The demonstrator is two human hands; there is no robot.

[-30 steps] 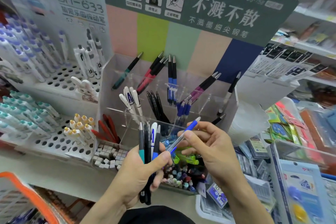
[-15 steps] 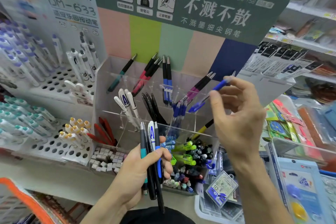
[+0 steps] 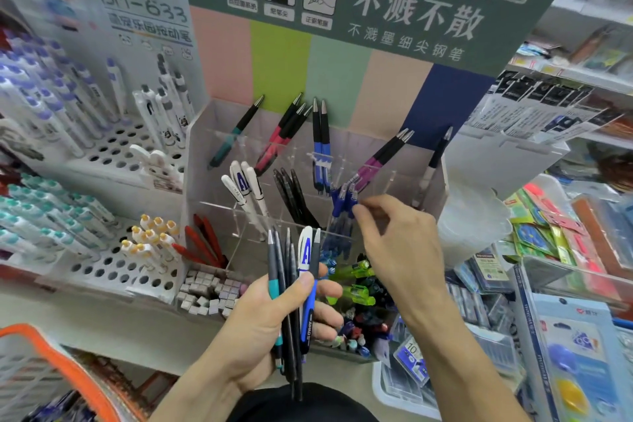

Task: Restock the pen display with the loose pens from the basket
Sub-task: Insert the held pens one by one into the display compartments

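My left hand [image 3: 274,322] grips a bundle of loose pens [image 3: 294,271], black, teal, blue and one white, tips pointing up. The clear acrylic pen display [image 3: 435,202] stands in front of me with pens sorted by colour in its compartments. My right hand [image 3: 400,250] reaches into the middle row. Its thumb and forefinger pinch the top end of a blue pen [image 3: 346,202] that stands among other blue pens in that compartment. The orange basket [image 3: 58,349] is at the lower left; its contents are hidden.
White peg racks with white and teal pens [image 3: 51,216] fill the left side. A box of small erasers [image 3: 209,291] lies in front of the display, beside a bin of mixed green and dark pens [image 3: 359,298]. Packaged stationery [image 3: 575,336] crowds the right.
My right hand has carried the blue pen from the left hand's bundle up and over, then down into the compartment of blue pens. The left hand has kept still with its bundle.
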